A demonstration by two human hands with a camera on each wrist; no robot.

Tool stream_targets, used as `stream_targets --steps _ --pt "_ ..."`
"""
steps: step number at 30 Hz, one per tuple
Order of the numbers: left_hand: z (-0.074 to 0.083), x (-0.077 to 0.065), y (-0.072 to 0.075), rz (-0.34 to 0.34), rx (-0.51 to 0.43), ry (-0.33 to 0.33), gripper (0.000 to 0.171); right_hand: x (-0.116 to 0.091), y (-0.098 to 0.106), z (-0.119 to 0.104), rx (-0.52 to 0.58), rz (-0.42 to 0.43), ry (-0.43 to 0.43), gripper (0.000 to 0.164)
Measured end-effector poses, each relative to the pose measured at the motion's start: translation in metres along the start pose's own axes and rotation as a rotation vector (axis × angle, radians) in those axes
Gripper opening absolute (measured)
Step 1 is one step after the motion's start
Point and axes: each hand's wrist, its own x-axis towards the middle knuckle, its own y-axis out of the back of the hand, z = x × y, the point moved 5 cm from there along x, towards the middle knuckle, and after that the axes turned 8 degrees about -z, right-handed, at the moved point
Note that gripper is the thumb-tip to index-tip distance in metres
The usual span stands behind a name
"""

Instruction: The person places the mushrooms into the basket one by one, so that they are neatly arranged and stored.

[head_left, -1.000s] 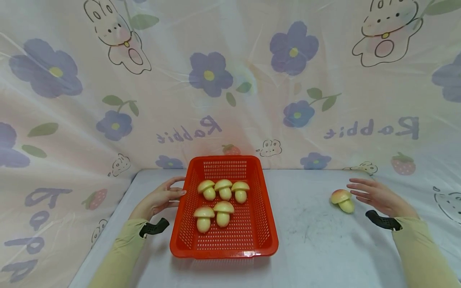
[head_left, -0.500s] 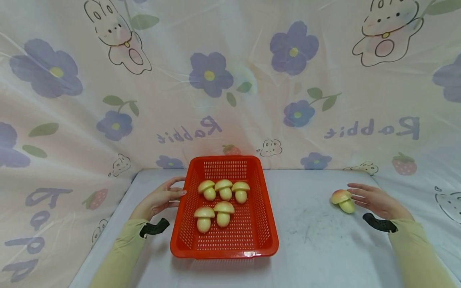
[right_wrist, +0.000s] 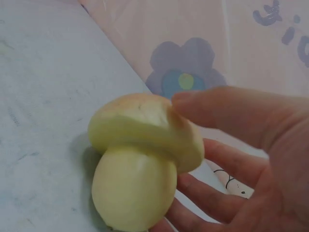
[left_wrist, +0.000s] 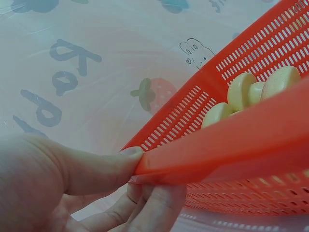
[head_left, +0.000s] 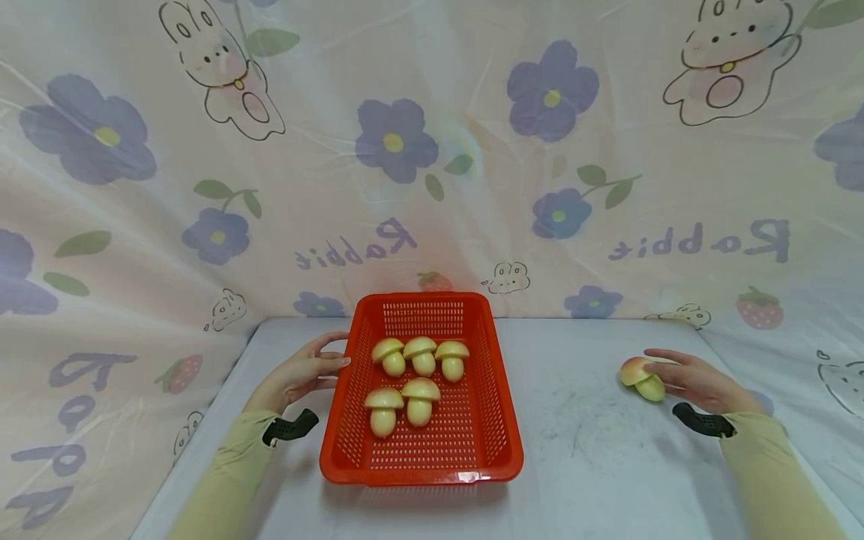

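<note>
My left hand [head_left: 300, 377] is at the left side of a red plastic basket [head_left: 418, 477]. In the left wrist view its thumb lies over the basket rim [left_wrist: 231, 145] and its fingers bend beneath, pinching it. Several toy mushrooms [head_left: 419, 409] with pale yellow caps and stems lie inside. On the right, a single toy mushroom [head_left: 634, 370] with a reddish-yellow cap lies on the table. My right hand [head_left: 698, 382] reaches over it with extended fingers. The right wrist view has the thumb right at the cap [right_wrist: 140, 121] and the other fingers on the far side, partly hidden.
The white table [head_left: 574, 465] extends between the basket and the lone mushroom. A printed curtain [head_left: 466, 195] with flowers and rabbits hangs behind the table and along its sides. Each wrist wears a black device [head_left: 704, 420] below the hand.
My right hand has moved left toward the lone mushroom, and its fingers now overlap the cap. The left hand, the basket and the mushrooms stay in place.
</note>
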Motion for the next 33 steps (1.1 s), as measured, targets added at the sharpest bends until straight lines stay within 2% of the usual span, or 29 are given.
stream_targets --steps 5,11,15,22,33 --pt "-0.001 0.001 0.000 0.007 -0.006 0.007 0.064 0.005 -0.003 0.003 -0.018 0.000 -0.044 0.059" --pt "-0.001 0.003 -0.001 0.000 -0.016 0.005 0.065 0.008 -0.007 0.003 -0.063 0.002 -0.079 0.067" --pt "0.000 0.003 -0.001 0.002 -0.025 0.009 0.064 0.009 -0.009 0.003 -0.084 -0.003 -0.095 0.069" --pt "0.000 0.003 -0.001 0.011 -0.023 0.010 0.065 0.009 -0.010 0.004 -0.039 0.009 -0.119 0.069" --pt "0.000 0.000 0.000 0.014 -0.009 0.008 0.064 0.007 -0.015 0.003 0.010 -0.094 -0.081 0.065"
